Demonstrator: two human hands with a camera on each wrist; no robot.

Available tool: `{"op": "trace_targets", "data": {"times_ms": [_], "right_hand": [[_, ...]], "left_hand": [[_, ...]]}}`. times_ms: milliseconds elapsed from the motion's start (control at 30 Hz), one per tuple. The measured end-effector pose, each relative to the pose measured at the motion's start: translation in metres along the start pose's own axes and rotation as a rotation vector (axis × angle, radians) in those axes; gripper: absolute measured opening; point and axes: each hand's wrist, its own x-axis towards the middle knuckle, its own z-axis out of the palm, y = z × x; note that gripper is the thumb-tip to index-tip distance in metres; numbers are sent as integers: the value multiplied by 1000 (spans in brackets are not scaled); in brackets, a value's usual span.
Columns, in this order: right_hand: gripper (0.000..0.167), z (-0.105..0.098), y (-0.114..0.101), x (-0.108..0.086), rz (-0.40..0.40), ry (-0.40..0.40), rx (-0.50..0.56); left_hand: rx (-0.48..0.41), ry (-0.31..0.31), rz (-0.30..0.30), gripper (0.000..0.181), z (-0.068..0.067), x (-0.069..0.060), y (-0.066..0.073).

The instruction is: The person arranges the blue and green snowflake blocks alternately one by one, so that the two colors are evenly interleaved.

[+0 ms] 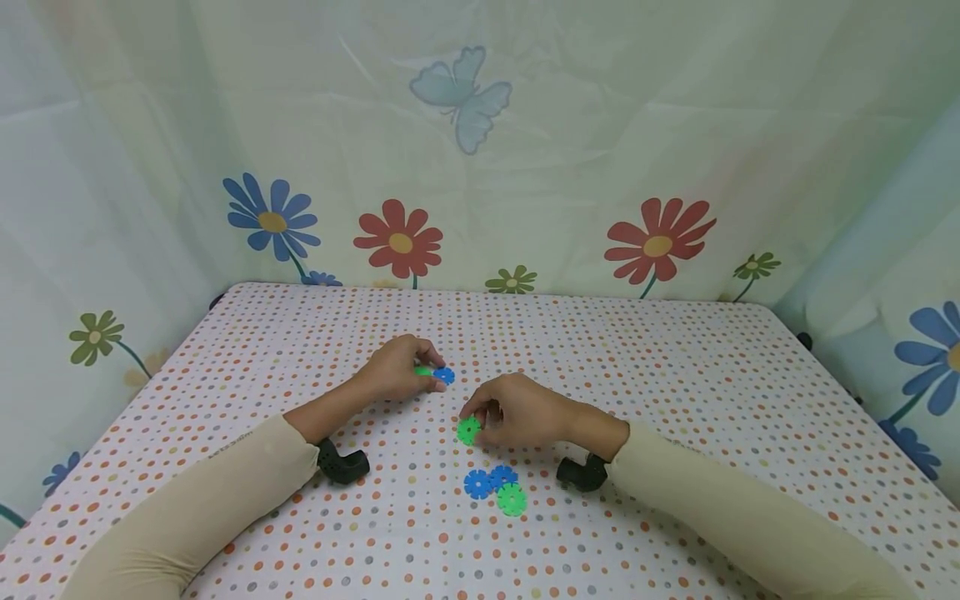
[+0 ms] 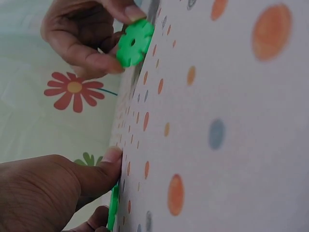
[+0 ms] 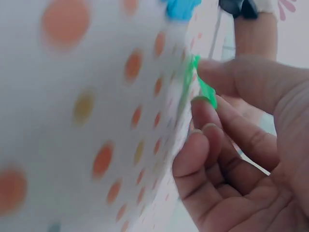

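Note:
In the head view, the left hand is over the middle of the table, its thumb and fingers around a green disc and a blue disc that touch. Closer to the camera, the right hand pinches a notched green disc between thumb and fingers. That disc faces the left wrist view, tilted above the table, with the left hand's green disc at the tabletop below. Seen from the right wrist, the pinched disc appears edge-on at the fingertips.
Two blue discs and a green disc lie together on the dotted tablecloth, in front of the right hand. A flower-printed curtain stands behind the table. Black devices are at both wrists.

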Motion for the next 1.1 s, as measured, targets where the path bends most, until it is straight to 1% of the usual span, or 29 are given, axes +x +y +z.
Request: {"op": "trace_targets", "data": {"times_ms": [67, 233, 433, 567, 667, 833, 1100], "right_hand": [[25, -2, 7, 3, 12, 31, -8], [24, -7, 17, 10, 80, 76, -13], [24, -11, 24, 21, 160, 120, -11], [23, -14, 32, 28, 207, 145, -20], [24, -15, 37, 33, 220, 148, -10], [22, -18, 43, 41, 218, 137, 7], [21, -19, 50, 49, 238, 115, 22]], "left_hand": [[1, 0, -1, 26, 0, 0, 0], [-6, 0, 1, 26, 1, 1, -1], [-53, 13, -33, 28, 2, 1, -4], [-81, 20, -36, 28, 2, 1, -5], [-96, 22, -36, 27, 2, 1, -5], [-111, 25, -47, 26, 3, 1, -6], [-135, 28, -49, 26, 5, 3, -8]]}}
